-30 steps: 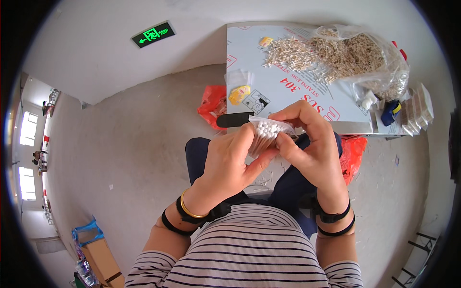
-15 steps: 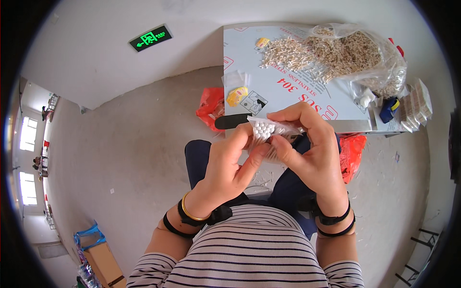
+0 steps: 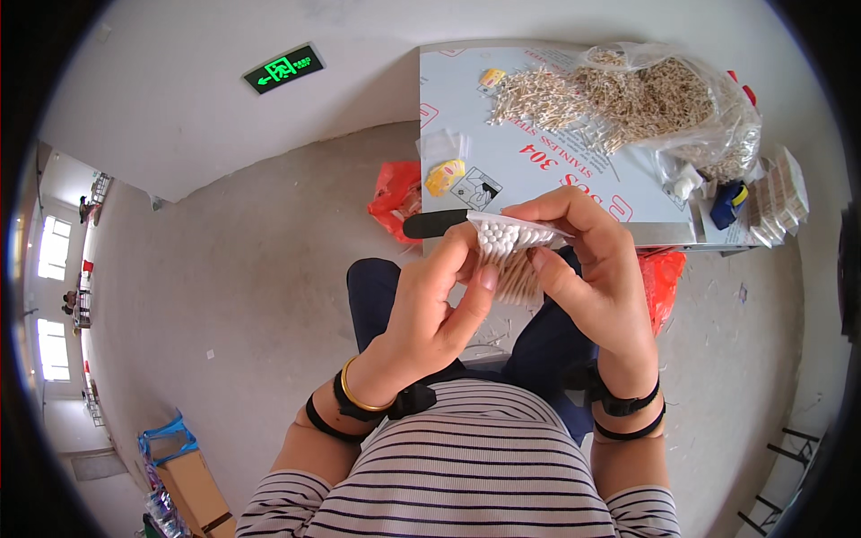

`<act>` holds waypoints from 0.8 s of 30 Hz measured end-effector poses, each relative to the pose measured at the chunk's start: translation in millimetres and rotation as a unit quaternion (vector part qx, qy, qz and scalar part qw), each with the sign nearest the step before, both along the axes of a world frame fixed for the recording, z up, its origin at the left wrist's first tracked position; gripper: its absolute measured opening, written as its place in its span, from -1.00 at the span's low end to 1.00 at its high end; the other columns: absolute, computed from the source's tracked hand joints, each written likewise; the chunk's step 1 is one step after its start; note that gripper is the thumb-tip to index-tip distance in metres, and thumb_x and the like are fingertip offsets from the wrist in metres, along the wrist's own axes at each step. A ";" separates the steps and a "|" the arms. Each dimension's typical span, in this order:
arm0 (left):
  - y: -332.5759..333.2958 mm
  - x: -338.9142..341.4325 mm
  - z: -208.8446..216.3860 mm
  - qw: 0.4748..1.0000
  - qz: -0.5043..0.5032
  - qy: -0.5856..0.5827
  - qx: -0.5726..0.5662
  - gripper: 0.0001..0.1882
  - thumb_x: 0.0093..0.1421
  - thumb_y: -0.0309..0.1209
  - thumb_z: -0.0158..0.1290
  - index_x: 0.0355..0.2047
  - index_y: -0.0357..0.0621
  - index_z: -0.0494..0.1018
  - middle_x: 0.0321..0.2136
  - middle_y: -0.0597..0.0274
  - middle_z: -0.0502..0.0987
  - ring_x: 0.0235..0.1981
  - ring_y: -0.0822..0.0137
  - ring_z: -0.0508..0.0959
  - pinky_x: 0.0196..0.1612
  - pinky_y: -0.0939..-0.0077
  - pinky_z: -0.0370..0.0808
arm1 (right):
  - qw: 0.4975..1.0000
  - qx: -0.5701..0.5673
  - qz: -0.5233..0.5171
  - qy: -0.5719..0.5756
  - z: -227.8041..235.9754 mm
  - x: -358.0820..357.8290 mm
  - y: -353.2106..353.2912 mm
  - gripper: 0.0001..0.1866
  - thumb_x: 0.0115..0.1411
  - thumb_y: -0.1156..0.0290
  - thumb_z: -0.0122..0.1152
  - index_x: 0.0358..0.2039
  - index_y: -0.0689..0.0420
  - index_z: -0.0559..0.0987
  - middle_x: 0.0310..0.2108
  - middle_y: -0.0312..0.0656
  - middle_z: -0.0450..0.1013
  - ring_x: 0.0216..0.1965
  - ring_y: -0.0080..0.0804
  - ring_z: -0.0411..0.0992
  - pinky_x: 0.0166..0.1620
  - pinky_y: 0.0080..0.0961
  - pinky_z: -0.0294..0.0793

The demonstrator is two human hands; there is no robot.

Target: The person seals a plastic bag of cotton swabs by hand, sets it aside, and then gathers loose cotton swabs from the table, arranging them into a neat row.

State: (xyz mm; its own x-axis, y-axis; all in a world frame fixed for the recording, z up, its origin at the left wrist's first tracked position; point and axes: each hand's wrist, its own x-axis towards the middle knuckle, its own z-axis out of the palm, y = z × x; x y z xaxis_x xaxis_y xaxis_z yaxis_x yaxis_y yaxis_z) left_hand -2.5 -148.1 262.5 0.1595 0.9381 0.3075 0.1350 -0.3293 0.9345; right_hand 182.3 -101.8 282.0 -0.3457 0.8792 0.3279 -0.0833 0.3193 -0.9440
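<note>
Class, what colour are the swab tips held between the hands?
The swab tips are white, seen best in the head view.

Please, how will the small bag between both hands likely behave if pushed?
The bag probably flexes easily, as its film looks thin and clear. The swabs inside may shift, being slim sticks packed side by side.

Table (image 3: 459,103): loose swabs (image 3: 538,100), apparently wooden-stemmed
</note>
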 end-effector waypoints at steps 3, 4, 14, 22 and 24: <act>-0.3 1.0 0.3 1.000 0.008 0.019 -0.007 -0.73 0.36 -0.54 -0.02 0.03 -0.36 0.37 -0.39 0.08 0.55 -0.36 0.43 0.60 -0.22 0.52 0.54 | 1.000 -0.014 0.002 0.004 -1.5 -0.6 0.1 -0.74 0.12 0.58 0.16 -0.14 0.33 0.57 -0.27 -0.21 0.56 -0.21 -0.53 0.49 -0.05 -0.52 0.48; 0.2 1.1 1.1 1.000 0.008 0.022 -0.004 -0.73 0.36 -0.53 -0.02 0.04 -0.35 0.37 -0.38 0.08 0.55 -0.37 0.43 0.61 -0.23 0.52 0.54 | 1.000 -0.015 0.000 0.004 -2.3 -0.7 0.4 -0.75 0.14 0.58 0.16 -0.14 0.32 0.57 -0.26 -0.22 0.56 -0.22 -0.53 0.48 -0.06 -0.52 0.48; 0.1 -2.3 0.3 1.000 0.008 0.012 -0.007 -0.74 0.41 -0.45 -0.04 0.04 -0.34 0.37 -0.38 0.11 0.56 -0.39 0.43 0.62 -0.25 0.53 0.54 | 1.000 0.013 0.022 -0.008 -0.9 0.6 1.8 -0.80 0.22 0.54 0.25 -0.14 0.30 0.56 -0.28 -0.27 0.55 -0.24 -0.59 0.45 -0.11 -0.57 0.46; 3.5 -6.3 -2.7 0.994 -0.009 0.090 0.053 -0.66 0.32 -0.46 0.09 0.06 -0.33 0.36 -0.44 0.09 0.56 -0.47 0.24 0.60 -0.36 0.47 0.51 | 0.998 0.025 -0.013 -0.056 5.3 0.1 2.8 -0.81 0.09 0.60 0.23 -0.23 0.29 0.56 -0.35 -0.26 0.54 -0.28 -0.56 0.48 -0.12 -0.58 0.46; 4.7 -4.7 -6.8 0.989 -0.007 0.098 0.108 -0.62 0.28 -0.47 0.13 0.07 -0.32 0.36 -0.45 0.08 0.56 -0.49 0.19 0.59 -0.38 0.46 0.50 | 0.998 0.016 -0.028 -0.053 7.6 -5.0 0.6 -0.80 0.06 0.62 0.20 -0.24 0.29 0.56 -0.36 -0.24 0.54 -0.29 -0.55 0.48 -0.12 -0.58 0.47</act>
